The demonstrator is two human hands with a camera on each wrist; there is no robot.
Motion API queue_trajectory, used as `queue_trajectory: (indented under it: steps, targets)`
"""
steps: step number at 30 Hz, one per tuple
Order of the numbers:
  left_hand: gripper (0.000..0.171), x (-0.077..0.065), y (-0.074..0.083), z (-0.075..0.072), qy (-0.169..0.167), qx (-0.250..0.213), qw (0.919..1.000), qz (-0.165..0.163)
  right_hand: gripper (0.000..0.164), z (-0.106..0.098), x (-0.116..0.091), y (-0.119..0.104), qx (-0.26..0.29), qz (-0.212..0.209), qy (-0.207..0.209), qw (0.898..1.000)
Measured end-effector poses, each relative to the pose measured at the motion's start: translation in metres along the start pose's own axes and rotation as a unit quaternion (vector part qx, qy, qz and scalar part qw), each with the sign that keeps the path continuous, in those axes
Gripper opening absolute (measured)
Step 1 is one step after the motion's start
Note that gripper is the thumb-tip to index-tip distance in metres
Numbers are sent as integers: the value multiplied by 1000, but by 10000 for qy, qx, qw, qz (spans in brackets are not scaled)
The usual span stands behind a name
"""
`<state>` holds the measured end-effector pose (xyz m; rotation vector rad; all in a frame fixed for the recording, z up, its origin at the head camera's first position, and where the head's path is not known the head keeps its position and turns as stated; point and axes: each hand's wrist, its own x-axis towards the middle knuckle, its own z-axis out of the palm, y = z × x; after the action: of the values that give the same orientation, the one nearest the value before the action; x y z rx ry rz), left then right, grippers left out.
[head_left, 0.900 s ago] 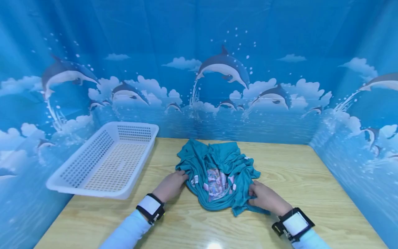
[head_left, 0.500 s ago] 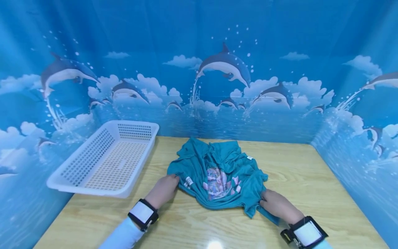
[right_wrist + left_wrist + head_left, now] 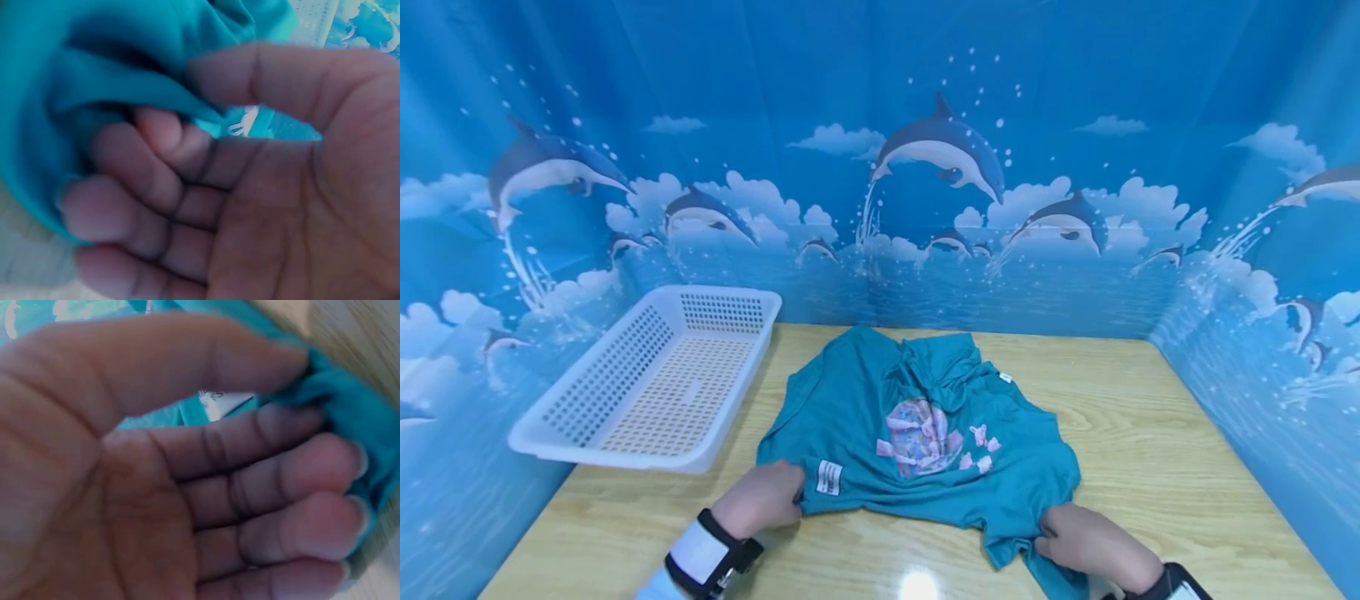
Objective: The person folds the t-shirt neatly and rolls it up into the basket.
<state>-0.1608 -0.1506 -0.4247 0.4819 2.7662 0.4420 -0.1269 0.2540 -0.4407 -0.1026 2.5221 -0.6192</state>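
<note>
A teal T-shirt with a pinkish print and a white label lies partly spread on the table, its upper middle still bunched in folds. My left hand pinches its near left corner, beside the label; in the left wrist view the cloth runs between thumb and forefinger. At the near right corner my right hand grips the fabric. The right wrist view has teal cloth caught between that thumb and the curled fingers.
A white perforated plastic basket stands on the left of the wooden table. A blue dolphin-print curtain encloses the back and both sides.
Both hands have drawn apart and toward the near edge, pulling the T-shirt's near corners outward. The shirt is now wider and flatter, with more of its print and label showing.
</note>
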Motion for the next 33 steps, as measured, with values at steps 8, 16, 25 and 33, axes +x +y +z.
queue_trajectory:
  steps: [8,16,25,33]
  targets:
    - [36,-2,3,-6,313,-204,9975,599,31,-18,-4,-1,47,-1085,-57,9941]
    - [26,55,-15,-25,1534,154,9867,509,14,-60,53,-9,-704,-1435,2222,9618]
    - [52,123,-17,-18,747,-85,9972,31,46,-52,129,-30,-1388,-1922,1839,9539]
    - [57,129,-22,-16,530,-207,9964,-635,51,-58,121,-7,-1576,-465,2276,9598]
